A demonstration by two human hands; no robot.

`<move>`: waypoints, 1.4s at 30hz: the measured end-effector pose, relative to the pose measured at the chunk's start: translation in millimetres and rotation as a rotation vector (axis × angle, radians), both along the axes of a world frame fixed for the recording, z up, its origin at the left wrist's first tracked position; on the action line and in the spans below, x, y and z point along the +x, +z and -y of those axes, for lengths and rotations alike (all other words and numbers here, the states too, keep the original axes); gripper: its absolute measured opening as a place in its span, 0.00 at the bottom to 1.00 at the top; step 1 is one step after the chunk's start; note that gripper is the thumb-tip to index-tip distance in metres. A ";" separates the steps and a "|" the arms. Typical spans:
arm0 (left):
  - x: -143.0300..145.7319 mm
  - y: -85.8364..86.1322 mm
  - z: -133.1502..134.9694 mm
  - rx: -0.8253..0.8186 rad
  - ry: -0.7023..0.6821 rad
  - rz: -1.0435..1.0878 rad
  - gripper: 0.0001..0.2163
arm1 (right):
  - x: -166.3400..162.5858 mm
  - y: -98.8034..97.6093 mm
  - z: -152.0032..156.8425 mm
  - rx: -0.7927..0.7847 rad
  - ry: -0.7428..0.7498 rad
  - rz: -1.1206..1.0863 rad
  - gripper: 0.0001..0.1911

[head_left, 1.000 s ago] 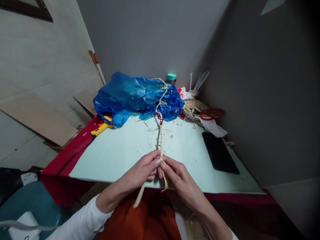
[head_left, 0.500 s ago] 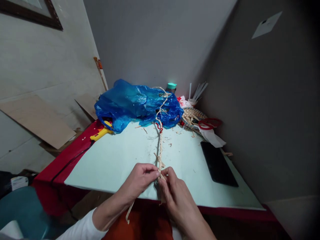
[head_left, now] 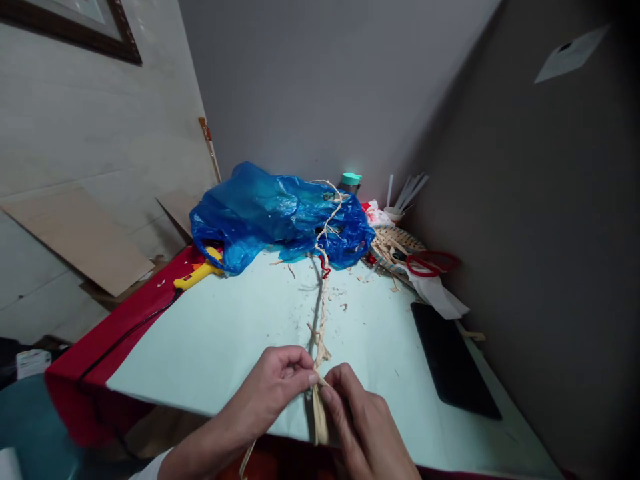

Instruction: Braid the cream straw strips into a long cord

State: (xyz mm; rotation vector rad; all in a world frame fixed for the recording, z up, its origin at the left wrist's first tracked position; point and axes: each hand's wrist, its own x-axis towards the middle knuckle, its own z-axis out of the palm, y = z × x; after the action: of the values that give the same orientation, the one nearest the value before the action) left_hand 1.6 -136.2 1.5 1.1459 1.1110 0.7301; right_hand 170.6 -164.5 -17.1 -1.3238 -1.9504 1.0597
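Note:
A pale braided cord of plant fibre runs from the blue bag towards me, with a bit of red string tied on it. Loose fibre ends stick out around its lower part. My left hand pinches the near end of the braid between thumb and forefinger. Just to the right, my right hand pinches a strand close beside the left fingertips. A wide, flat strand hangs down between the hands, and a thin strand end shows below my left wrist.
Behind the braid lies a crumpled blue plastic bag. A yellow tool with a cord sits at the left; a black tablet-like slab lies right. Red-handled scissors rest by a woven basket. Fibre scraps dot the pale table covering.
The camera view has shifted, so the table and hands sit lower. A wide strand now hangs down between my hands. Both hands still pinch at the braid's near end.

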 end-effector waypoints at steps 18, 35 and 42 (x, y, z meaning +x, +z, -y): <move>-2.0 -4.3 -4.6 0.057 -0.042 -0.184 0.07 | 7.9 41.7 -156.7 0.153 -0.204 0.295 0.16; -5.5 -7.4 -5.5 0.203 -0.167 -0.238 0.11 | 2.1 10.7 -184.6 -0.182 -0.138 -0.561 0.12; -7.9 -6.4 -6.1 0.156 -0.138 -0.180 0.15 | 4.7 7.8 -185.7 -0.172 -0.046 -0.612 0.16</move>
State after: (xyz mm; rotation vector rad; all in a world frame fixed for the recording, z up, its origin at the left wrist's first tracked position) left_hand -6.3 -130.1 -4.9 1.4291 1.1262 0.6227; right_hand 175.3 21.2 -9.3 -0.9625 -1.3920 1.4304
